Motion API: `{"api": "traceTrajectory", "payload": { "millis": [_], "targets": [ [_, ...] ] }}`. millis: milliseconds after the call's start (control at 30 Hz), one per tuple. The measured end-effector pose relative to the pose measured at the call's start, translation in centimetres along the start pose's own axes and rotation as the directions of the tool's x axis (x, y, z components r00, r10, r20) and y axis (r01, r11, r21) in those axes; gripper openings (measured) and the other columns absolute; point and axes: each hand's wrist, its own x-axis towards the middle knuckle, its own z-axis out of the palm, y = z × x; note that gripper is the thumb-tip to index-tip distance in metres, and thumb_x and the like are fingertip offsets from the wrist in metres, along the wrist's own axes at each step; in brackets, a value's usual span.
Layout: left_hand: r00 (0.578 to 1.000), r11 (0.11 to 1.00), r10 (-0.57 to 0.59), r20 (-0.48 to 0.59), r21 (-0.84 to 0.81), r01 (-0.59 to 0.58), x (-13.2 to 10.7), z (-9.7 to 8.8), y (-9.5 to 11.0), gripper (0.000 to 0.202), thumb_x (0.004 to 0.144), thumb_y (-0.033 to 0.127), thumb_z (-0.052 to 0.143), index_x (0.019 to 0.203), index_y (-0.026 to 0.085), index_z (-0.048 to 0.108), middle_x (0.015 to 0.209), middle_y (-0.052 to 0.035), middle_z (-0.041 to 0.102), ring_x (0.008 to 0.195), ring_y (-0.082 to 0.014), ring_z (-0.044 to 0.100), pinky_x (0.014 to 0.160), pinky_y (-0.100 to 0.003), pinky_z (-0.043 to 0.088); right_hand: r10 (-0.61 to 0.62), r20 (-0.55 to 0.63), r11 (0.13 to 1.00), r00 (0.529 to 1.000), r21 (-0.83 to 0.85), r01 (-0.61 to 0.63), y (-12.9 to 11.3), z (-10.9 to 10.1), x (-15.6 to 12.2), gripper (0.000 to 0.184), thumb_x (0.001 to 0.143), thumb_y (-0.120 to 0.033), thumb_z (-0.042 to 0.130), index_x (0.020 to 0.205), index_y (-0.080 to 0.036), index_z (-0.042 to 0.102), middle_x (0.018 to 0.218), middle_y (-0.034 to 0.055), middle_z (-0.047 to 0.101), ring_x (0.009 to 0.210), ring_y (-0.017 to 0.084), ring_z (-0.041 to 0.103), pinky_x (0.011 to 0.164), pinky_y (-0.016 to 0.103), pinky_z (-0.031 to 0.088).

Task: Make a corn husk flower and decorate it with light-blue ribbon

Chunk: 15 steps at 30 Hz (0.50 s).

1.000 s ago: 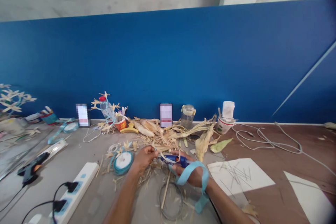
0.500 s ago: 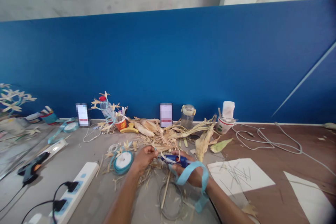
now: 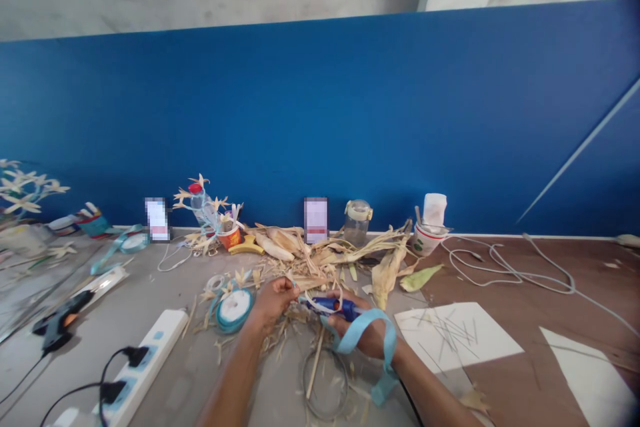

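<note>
My right hand (image 3: 367,333) is wrapped around a blue glue gun (image 3: 333,307) whose nozzle points left. A light blue ribbon (image 3: 387,327) loops over this hand and hangs down by the wrist. My left hand (image 3: 274,300) is closed in a pinch right by the nozzle; what sits between its fingertips is too small to make out. A pale strip (image 3: 320,305) curves in front of the glue gun. Left of my left hand lies a spool of blue ribbon (image 3: 234,307). A coil of wire (image 3: 325,383) rests below the hands, with a straw-like stick across it.
Dried corn husks (image 3: 285,243) heap up behind my hands. A power strip (image 3: 150,363) and a black glue gun (image 3: 60,323) lie left. Thin wires lie on white paper (image 3: 480,337) at right. Along the blue partition stand a clear jar (image 3: 357,223) and a paper cup (image 3: 427,240).
Very little differs. My left fingertips and the glue gun's nozzle have shifted slightly left and sit close together; the ribbon still hangs over my right hand.
</note>
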Motion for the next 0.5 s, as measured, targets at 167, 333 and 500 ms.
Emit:
{"api": "traceTrajectory", "payload": {
  "millis": [167, 333, 500],
  "targets": [
    [1.000, 1.000, 0.007, -0.005, 0.008, -0.007, 0.0, -0.1, 0.0, 0.034, 0.053, 0.045, 0.070, 0.059, 0.016, 0.054, 0.048, 0.0066, 0.044, 0.041, -0.0055, 0.030, 0.044, -0.022, 0.019, -0.058, 0.016, 0.992, 0.998, -0.108, 0.059, 0.3, -0.2, 0.0, 0.036, 0.070, -0.038, 0.066, 0.101, -0.019, 0.062, 0.080, 0.0052, 0.064, 0.070, 0.022, 0.059, 0.069, 0.036, 0.049],
    [1.000, 1.000, 0.011, 0.012, 0.000, -0.011, 0.0, -0.1, 0.1, 0.034, 0.054, 0.045, 0.070, 0.058, 0.016, 0.052, 0.046, 0.0078, 0.042, 0.040, -0.0050, 0.029, 0.043, -0.022, 0.019, -0.175, -0.046, 0.981, 0.984, -0.092, 0.170, 0.7, -1.1, 0.4, 0.045, 0.069, -0.042, 0.067, 0.110, -0.023, 0.061, 0.112, 0.0098, 0.061, 0.100, 0.029, 0.057, 0.088, 0.042, 0.043],
    [0.999, 0.999, 0.007, 0.036, -0.044, -0.005, 0.0, -0.1, 0.1, 0.034, 0.055, 0.044, 0.070, 0.060, 0.016, 0.051, 0.044, 0.0090, 0.040, 0.038, -0.0041, 0.027, 0.042, -0.021, 0.017, -0.184, -0.159, 0.980, 0.970, -0.110, 0.167, 1.2, -1.5, 1.0, 0.054, 0.068, -0.042, 0.067, 0.117, -0.023, 0.056, 0.118, 0.0092, 0.058, 0.108, 0.028, 0.052, 0.095, 0.041, 0.037]
  ]
}}
